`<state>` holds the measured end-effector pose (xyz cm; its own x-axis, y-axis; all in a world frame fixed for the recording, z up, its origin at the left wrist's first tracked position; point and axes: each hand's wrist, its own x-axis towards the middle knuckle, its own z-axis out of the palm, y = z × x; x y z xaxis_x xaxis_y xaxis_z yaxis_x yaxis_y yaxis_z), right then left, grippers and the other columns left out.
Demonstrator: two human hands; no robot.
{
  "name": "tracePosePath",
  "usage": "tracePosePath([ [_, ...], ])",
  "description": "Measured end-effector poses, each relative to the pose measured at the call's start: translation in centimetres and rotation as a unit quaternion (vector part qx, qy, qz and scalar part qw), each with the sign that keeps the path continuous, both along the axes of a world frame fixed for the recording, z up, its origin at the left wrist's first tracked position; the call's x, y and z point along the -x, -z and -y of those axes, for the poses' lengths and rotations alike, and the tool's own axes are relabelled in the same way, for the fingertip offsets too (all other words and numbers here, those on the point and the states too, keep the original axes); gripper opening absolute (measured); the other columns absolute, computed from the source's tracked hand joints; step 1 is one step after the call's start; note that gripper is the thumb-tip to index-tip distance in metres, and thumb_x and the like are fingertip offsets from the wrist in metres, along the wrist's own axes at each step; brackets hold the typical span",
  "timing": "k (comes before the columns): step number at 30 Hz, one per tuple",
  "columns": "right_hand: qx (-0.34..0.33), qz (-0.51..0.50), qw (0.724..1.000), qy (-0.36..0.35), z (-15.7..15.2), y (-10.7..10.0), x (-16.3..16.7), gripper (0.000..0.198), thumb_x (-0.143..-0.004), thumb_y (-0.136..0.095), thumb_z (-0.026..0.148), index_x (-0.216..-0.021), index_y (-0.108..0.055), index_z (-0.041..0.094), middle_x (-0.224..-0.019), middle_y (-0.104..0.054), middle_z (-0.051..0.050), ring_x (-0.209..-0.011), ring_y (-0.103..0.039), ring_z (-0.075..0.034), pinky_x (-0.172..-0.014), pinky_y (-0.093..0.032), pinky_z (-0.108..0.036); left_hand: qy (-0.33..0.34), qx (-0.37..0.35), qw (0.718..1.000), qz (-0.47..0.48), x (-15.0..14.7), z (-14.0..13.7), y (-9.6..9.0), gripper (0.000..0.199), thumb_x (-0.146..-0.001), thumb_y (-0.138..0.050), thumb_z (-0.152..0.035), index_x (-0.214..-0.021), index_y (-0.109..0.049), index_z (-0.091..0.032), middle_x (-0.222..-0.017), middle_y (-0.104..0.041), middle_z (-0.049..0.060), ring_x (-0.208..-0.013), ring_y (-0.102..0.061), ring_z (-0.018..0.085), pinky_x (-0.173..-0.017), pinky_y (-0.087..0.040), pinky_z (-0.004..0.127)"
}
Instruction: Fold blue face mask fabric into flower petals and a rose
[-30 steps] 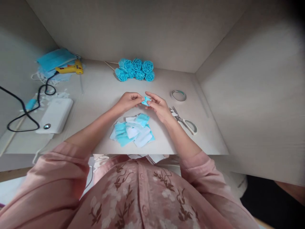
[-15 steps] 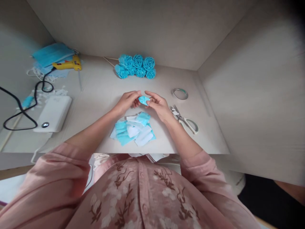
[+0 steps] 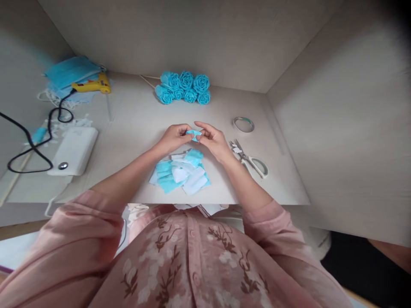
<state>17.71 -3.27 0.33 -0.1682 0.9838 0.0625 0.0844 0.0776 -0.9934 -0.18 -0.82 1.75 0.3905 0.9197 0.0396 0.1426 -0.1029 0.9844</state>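
Observation:
A small piece of blue mask fabric [image 3: 194, 134] is pinched between my two hands above the table. My left hand [image 3: 176, 136] grips its left side with thumb and fingers. On the other side, my right hand [image 3: 212, 139] pinches it too, its index finger stretched out above. Just nearer to me lies a pile of cut blue and white fabric pieces [image 3: 181, 173]. Several blue fabric roses [image 3: 186, 87] lie in two rows beyond my hands. To the right of my right hand rest the scissors [image 3: 248, 160], with small white scraps on the blades.
A roll of tape [image 3: 243, 125] lies at the right. At the left are a yellow glue gun [image 3: 93, 85], blue face masks [image 3: 70, 70], a white power bank [image 3: 74, 149], a looping black cable [image 3: 49, 124] and a stick with blue wrapping [image 3: 39, 135]. Walls enclose the table's back and sides.
My left thumb has come down onto the near side of the blue fabric piece, so less of it shows. My right hand has barely moved.

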Motion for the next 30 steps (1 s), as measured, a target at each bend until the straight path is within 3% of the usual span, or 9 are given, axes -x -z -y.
tracePosePath([
  [8,0.0,-0.047,0.999,-0.017,0.0,-0.5,-0.4,0.066,-0.075,-0.073,0.056,-0.133,-0.063,0.025,-0.086,-0.065,0.0,-0.082,-0.062,-0.018,-0.089,-0.053,-0.036,-0.029,0.005,0.999,0.04,-0.1,0.4,-0.1,0.019,-0.068,-0.065,-0.035,-0.072,-0.057,-0.018,-0.059,-0.053,-0.004,-0.057,-0.046,0.009,-0.056,-0.035,0.023],
  [15,-0.018,0.021,1.0,-0.015,0.0,-0.1,-0.1,0.075,-0.073,-0.076,0.061,-0.138,-0.059,0.029,-0.084,-0.064,0.0,-0.082,-0.062,-0.02,-0.084,-0.054,-0.036,-0.035,-0.018,0.999,0.02,-0.4,0.7,0.1,0.022,-0.07,-0.066,-0.037,-0.071,-0.058,-0.018,-0.062,-0.053,-0.004,-0.06,-0.046,0.01,-0.059,-0.035,0.023],
  [23,-0.023,0.014,0.999,-0.031,-0.4,0.2,-0.5,0.072,-0.076,-0.071,0.053,-0.141,-0.056,0.025,-0.094,-0.071,-0.002,-0.086,-0.063,-0.02,-0.088,-0.053,-0.036,-0.034,-0.002,0.999,0.035,-0.4,0.6,-0.2,0.016,-0.071,-0.066,-0.031,-0.069,-0.057,-0.018,-0.057,-0.051,-0.004,-0.056,-0.044,0.009,-0.056,-0.034,0.023],
  [26,-0.058,0.016,0.998,-0.01,-0.5,-1.4,-1.7,0.07,-0.077,-0.07,0.058,-0.139,-0.057,0.026,-0.109,-0.073,-0.005,-0.1,-0.065,-0.021,-0.093,-0.053,-0.036,-0.05,0.004,0.998,0.043,-0.3,0.4,0.1,0.016,-0.07,-0.067,-0.03,-0.07,-0.057,-0.018,-0.057,-0.053,-0.004,-0.054,-0.046,0.009,-0.055,-0.035,0.023],
  [30,-0.154,0.03,0.98,0.122,0.1,-6.1,-5.4,0.05,-0.088,-0.065,0.053,-0.132,-0.06,0.03,-0.109,-0.072,-0.003,-0.1,-0.067,-0.017,-0.091,-0.055,-0.033,-0.086,0.013,0.995,0.05,-0.2,-0.1,0.7,0.015,-0.069,-0.068,-0.028,-0.068,-0.056,-0.018,-0.054,-0.052,-0.004,-0.051,-0.045,0.008,-0.052,-0.034,0.022],
])
